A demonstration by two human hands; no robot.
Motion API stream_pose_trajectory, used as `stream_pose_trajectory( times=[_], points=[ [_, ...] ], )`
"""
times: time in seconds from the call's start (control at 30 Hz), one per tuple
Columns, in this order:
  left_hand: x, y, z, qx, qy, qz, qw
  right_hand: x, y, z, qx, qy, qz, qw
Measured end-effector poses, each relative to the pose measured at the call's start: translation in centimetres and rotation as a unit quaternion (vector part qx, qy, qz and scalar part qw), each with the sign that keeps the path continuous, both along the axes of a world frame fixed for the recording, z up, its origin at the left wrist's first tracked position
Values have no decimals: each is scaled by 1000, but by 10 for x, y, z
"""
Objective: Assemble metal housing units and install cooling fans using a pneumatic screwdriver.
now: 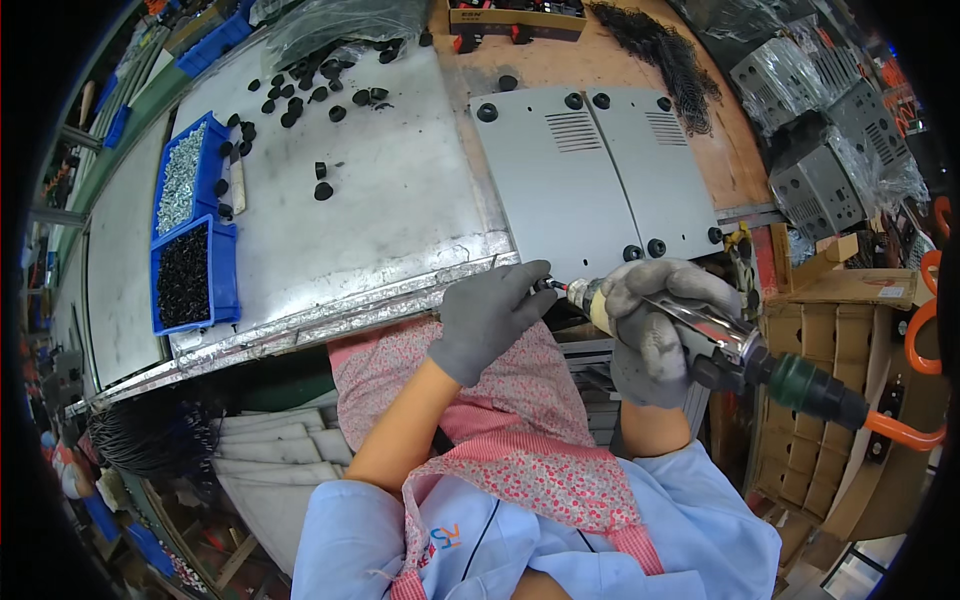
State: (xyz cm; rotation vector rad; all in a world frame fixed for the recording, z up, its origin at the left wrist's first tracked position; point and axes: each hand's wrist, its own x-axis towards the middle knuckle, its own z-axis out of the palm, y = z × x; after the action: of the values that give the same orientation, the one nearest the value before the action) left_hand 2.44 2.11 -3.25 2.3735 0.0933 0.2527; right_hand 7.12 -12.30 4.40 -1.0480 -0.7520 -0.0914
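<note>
My left hand (490,315), in a grey glove, is at the near edge of the left grey metal panel (540,180). Its fingertips are closed around a small black piece (544,285), mostly hidden by the fingers. My right hand (660,320), also gloved, grips an air screwdriver (712,335) lying almost level, its bit pointing left at that piece. An orange hose (905,430) runs from its dark green rear end. A second grey panel (660,175) lies against the first. Black round feet (633,253) sit at the panels' corners.
On the left, a blue bin holds silver screws (182,180) and another holds black screws (183,280). Loose black feet (290,105) are scattered behind. Black wire pieces (670,60) lie at the far right. Divided cardboard (815,400) and wrapped metal housings (820,185) stand right.
</note>
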Motion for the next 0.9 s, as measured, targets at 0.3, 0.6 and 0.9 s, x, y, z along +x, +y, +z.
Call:
stream_pose_trajectory(
  times=[0.3, 0.6, 0.9],
  points=[
    [-1, -1, -6, 36, -76, 4, 996, 11, 5, -13, -83, -11, 48, 995],
    [1, -1, -1, 34, -63, 14, 997, 19, 14, -13, -98, 17, 34, 994],
    [-10, 3, -11, -271, 14, -45, 961, 2, 12, 22, 2, -72, 48, 996]
  ],
)
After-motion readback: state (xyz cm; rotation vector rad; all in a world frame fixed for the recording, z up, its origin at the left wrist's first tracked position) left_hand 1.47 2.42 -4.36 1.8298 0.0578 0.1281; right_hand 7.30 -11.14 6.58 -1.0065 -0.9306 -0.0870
